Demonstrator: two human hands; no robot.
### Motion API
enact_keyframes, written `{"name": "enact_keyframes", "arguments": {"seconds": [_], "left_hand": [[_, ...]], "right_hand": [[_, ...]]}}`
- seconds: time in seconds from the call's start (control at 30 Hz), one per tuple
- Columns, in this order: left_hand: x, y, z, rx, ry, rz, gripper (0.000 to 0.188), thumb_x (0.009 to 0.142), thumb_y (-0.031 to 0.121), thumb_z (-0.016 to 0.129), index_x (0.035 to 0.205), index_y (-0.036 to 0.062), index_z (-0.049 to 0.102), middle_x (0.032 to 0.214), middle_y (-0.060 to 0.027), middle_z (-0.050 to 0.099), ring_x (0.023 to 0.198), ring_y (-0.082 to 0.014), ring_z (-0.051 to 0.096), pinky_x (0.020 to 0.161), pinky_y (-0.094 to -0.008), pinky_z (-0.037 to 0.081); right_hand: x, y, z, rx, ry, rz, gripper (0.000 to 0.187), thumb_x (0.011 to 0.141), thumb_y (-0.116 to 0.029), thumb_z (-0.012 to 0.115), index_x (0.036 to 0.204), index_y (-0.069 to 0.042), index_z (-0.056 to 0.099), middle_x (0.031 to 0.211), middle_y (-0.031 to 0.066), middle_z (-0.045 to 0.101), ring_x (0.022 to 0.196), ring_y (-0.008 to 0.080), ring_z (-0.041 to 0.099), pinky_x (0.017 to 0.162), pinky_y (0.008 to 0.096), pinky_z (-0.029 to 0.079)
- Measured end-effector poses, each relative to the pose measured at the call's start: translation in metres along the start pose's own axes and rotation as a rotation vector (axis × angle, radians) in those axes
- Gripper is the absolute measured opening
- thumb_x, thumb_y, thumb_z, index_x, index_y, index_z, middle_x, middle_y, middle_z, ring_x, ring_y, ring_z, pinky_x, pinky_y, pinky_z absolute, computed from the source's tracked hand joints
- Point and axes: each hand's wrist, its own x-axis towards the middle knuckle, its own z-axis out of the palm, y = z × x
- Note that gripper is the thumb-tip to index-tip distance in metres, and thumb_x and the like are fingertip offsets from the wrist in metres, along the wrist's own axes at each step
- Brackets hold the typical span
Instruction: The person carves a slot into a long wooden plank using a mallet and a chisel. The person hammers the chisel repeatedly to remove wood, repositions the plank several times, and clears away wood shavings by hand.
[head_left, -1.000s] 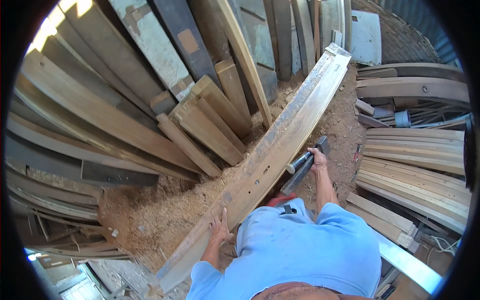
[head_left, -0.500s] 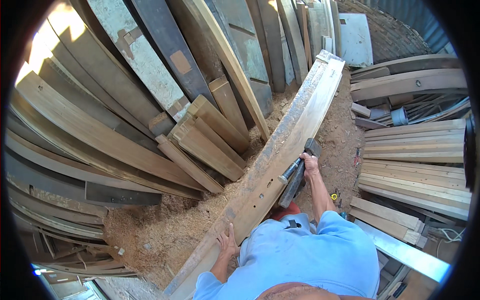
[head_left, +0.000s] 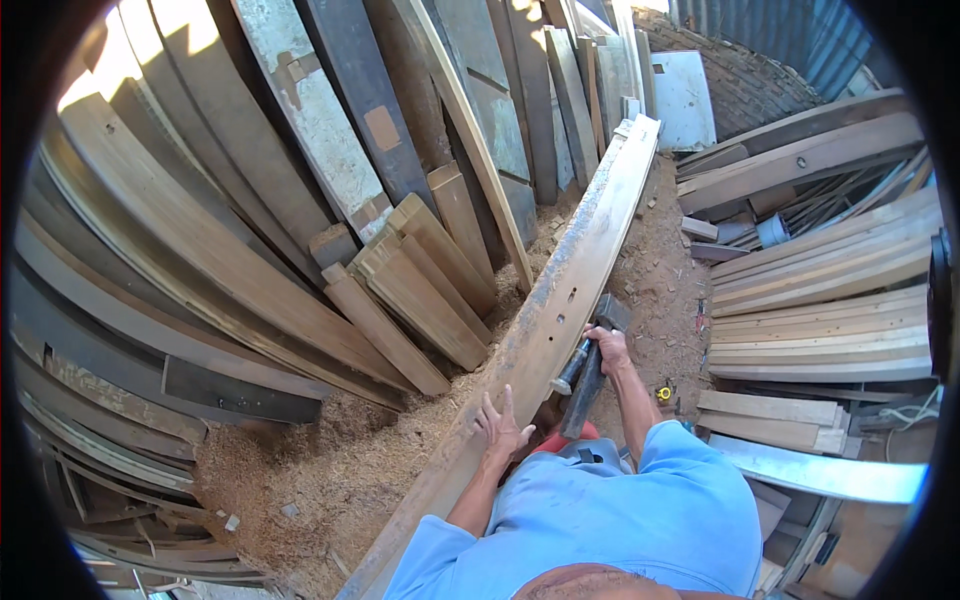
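A long wooden plank (head_left: 535, 372) runs diagonally away from me, with several small holes cut in its face. My left hand (head_left: 502, 430) rests on it with fingers spread, holding nothing. Beside the plank's right edge, my right hand (head_left: 611, 350) is closed around two tools together. One is a hammer (head_left: 582, 398) with a dark block head pointing away from me and a long dark handle. The other is a dark-handled tool, chisel-like (head_left: 570, 371), with a metal-ringed end toward me. Its far end is hidden by my hand.
Upright boards (head_left: 250, 260) lean in a dense row on the left, with shorter wood blocks (head_left: 425, 300) in front. Wood shavings (head_left: 300, 480) cover the ground. Stacked timber (head_left: 820, 330) lies to the right, near a yellow tape measure-like object (head_left: 663, 393). A white panel (head_left: 684, 98) stands far off.
My left hand has moved forward along the plank, its fingers spread wider. The plank's holes lie farther from me, as though it slid away. My right hand still grips both tools, slightly lower in view.
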Motion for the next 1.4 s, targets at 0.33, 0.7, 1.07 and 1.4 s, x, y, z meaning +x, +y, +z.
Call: {"name": "enact_keyframes", "arguments": {"seconds": [0.33,0.7,1.07,1.4], "left_hand": [[-0.279,-0.272,-0.026,0.096,-0.206,-0.146,0.125,0.068,0.051,0.087,0.164,0.0215,0.012,0.160,-0.0376,0.007,0.147,-0.0582,0.011,0.116,-0.0705,0.016],[-0.340,-0.356,0.045,-0.008,-0.150,-0.030,0.109,0.073,0.038,0.081,0.160,0.0463,0.015,0.156,-0.0372,0.016,0.144,-0.0593,0.017,0.114,-0.0710,0.017],[-0.227,-0.270,0.005,0.192,-0.143,0.167,0.126,0.062,0.038,0.091,0.161,0.0440,0.013,0.156,-0.0397,0.009,0.139,-0.0610,0.022,0.114,-0.0673,0.023],[-0.172,-0.291,0.026,0.184,-0.048,0.371,0.111,0.086,0.057,0.070,0.165,0.0255,-0.002,0.162,-0.0394,0.003,0.148,-0.0596,0.012,0.119,-0.0639,0.019]], "right_hand": [[-0.140,0.117,0.034,0.167,0.030,0.070,0.010,0.079,-0.006,0.069,0.088,-0.002,0.069,0.075,0.0087,0.066,0.066,0.0224,0.065,0.062,0.0386,0.056],[-0.229,0.160,0.039,0.112,-0.007,-0.004,0.009,0.080,-0.008,0.073,0.086,-0.003,0.069,0.074,0.0058,0.065,0.061,0.0192,0.063,0.059,0.0365,0.055],[-0.324,0.157,0.029,0.206,-0.061,-0.041,0.018,0.077,-0.004,0.074,0.093,-0.006,0.066,0.080,0.0042,0.065,0.065,0.0166,0.063,0.061,0.0357,0.056],[-0.476,0.230,-0.062,0.056,0.255,-0.363,0.026,0.075,-0.008,0.074,0.100,-0.007,0.067,0.087,-0.0007,0.065,0.077,0.0127,0.061,0.070,0.0313,0.052]]}}
